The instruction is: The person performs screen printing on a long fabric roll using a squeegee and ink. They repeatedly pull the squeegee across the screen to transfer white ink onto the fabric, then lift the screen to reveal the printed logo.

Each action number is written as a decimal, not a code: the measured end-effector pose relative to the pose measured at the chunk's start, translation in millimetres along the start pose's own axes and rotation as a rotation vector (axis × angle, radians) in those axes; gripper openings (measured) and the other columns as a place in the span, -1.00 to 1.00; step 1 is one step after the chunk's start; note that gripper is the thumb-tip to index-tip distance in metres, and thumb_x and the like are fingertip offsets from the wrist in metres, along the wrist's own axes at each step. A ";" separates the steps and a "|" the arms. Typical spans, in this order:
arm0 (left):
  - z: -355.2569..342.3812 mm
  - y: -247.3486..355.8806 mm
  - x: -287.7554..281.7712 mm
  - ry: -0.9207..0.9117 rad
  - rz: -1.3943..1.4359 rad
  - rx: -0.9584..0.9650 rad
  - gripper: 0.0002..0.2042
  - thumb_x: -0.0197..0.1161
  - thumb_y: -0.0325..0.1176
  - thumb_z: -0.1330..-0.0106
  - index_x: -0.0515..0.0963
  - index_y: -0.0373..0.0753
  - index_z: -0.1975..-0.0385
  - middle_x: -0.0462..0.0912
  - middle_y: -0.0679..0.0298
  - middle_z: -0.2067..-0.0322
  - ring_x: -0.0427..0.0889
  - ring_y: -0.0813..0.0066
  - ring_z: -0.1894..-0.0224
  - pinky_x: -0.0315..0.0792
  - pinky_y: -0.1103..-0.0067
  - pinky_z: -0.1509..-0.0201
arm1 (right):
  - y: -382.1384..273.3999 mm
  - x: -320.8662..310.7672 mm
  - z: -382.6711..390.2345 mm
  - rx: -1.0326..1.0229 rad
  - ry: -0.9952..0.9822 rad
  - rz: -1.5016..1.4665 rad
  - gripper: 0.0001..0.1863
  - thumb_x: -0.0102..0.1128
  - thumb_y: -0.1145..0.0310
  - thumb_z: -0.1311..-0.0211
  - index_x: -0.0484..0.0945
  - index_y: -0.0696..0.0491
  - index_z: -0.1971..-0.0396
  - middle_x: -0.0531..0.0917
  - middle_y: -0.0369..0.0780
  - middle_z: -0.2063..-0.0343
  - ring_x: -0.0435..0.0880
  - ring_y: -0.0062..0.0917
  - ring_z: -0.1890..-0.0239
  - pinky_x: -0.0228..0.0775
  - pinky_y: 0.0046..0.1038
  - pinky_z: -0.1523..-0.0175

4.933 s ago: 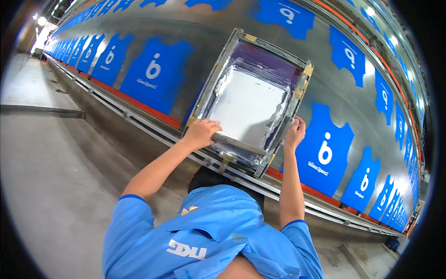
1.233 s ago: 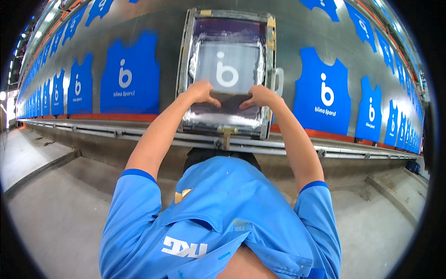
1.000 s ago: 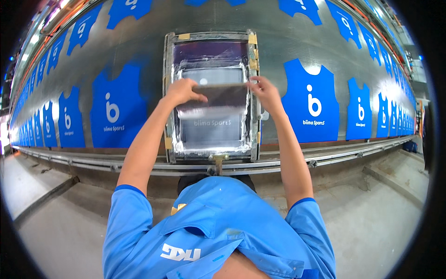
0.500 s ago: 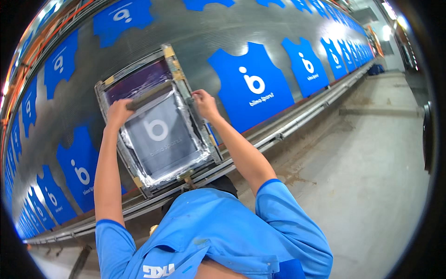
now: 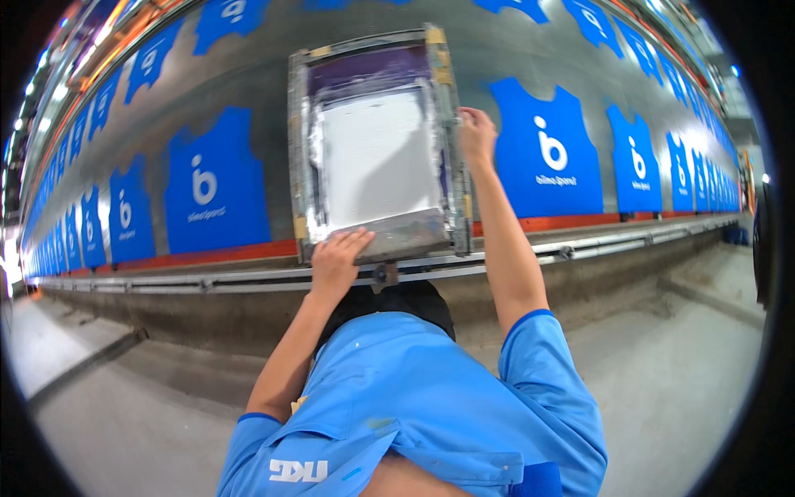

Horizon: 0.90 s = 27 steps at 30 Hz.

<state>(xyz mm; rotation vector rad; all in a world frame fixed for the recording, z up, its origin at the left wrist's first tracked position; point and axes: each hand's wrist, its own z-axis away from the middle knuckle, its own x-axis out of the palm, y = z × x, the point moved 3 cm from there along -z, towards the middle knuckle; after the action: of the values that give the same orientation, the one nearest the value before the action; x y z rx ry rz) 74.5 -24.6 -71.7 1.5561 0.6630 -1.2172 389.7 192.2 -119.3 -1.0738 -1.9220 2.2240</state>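
Observation:
A screen-printing frame (image 5: 452,178) with worn, taped rails lies over the long table in front of me. White ink covers most of its mesh (image 5: 377,153), and a purple strip shows at the far end. My left hand (image 5: 334,263) is closed over the left part of a grey squeegee (image 5: 407,235), which lies across the near end of the frame. At the frame's right rail, toward its far half, my right hand (image 5: 478,137) has its fingers curled on the edge. Blue vest-shaped cloth pieces with white prints flank the frame, one at the right (image 5: 571,178) and another at the left (image 5: 184,224).
Several more printed blue pieces run along the table (image 5: 277,178) both ways and in a far row. A metal rail (image 5: 538,251) follows the near edge, close to my waist. Below it are a low ledge and the concrete floor (image 5: 654,389).
The squeegee has come from the far part of the screen to its near end under my left hand, leaving white over the mesh. My right hand stays at the right rail. My view has turned.

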 end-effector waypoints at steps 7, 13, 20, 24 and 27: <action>-18.6 0.4 -11.5 0.085 0.039 -0.067 -0.66 0.49 -0.31 0.05 0.68 -0.04 0.19 0.71 0.40 0.02 0.62 0.40 -0.06 0.46 0.37 -0.09 | 4.6 -21.3 -1.0 -0.014 -0.007 -0.028 -0.74 0.10 0.26 -0.43 0.72 0.04 0.12 0.73 -0.20 0.30 0.64 -0.50 0.28 0.44 -0.41 0.14; -2.9 -42.9 -49.3 -0.054 0.056 -0.143 -0.63 0.55 -0.12 0.03 0.68 -0.05 0.21 0.68 0.40 0.08 0.60 0.39 -0.05 0.45 0.31 -0.09 | -6.6 -0.7 38.7 -0.062 -0.059 -0.057 -0.76 0.09 0.29 -0.44 0.68 0.10 0.15 0.59 -0.27 0.51 0.46 -0.59 0.50 0.31 -0.42 0.34; 19.4 -48.5 -24.7 -0.134 0.064 -0.121 -0.58 0.47 -0.45 0.06 0.70 -0.03 0.10 0.73 0.37 0.10 0.66 0.35 0.03 0.50 0.41 -0.03 | 0.3 -3.4 70.6 -0.060 -0.045 -0.033 -0.77 0.09 0.28 -0.47 0.65 0.08 0.12 0.53 -0.34 0.59 0.44 -0.67 0.54 0.27 -0.49 0.40; 32.8 -40.6 -18.1 -0.086 0.144 -0.132 -0.64 0.44 -0.48 0.05 0.73 -0.04 0.18 0.76 0.36 0.24 0.70 0.32 0.13 0.51 0.38 0.02 | 21.9 -11.3 79.8 -0.003 -0.059 0.019 -0.77 0.09 0.28 -0.48 0.65 0.07 0.11 0.51 -0.34 0.59 0.39 -0.66 0.55 0.27 -0.47 0.40; 13.2 -35.3 -40.9 -0.016 0.178 -0.104 -0.67 0.41 -0.48 0.03 0.74 -0.03 0.20 0.76 0.31 0.28 0.71 0.25 0.18 0.55 0.35 0.10 | 14.5 -16.1 81.3 -0.017 -0.031 0.066 -0.76 0.06 0.25 -0.50 0.65 0.06 0.11 0.49 -0.27 0.60 0.41 -0.57 0.54 0.31 -0.41 0.36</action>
<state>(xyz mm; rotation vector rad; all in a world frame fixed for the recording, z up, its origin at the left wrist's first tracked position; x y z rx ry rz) 25.2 -18.5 -46.7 1.4840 0.5563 -1.0454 367.7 111.1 -123.4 -1.1281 -1.9489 2.2749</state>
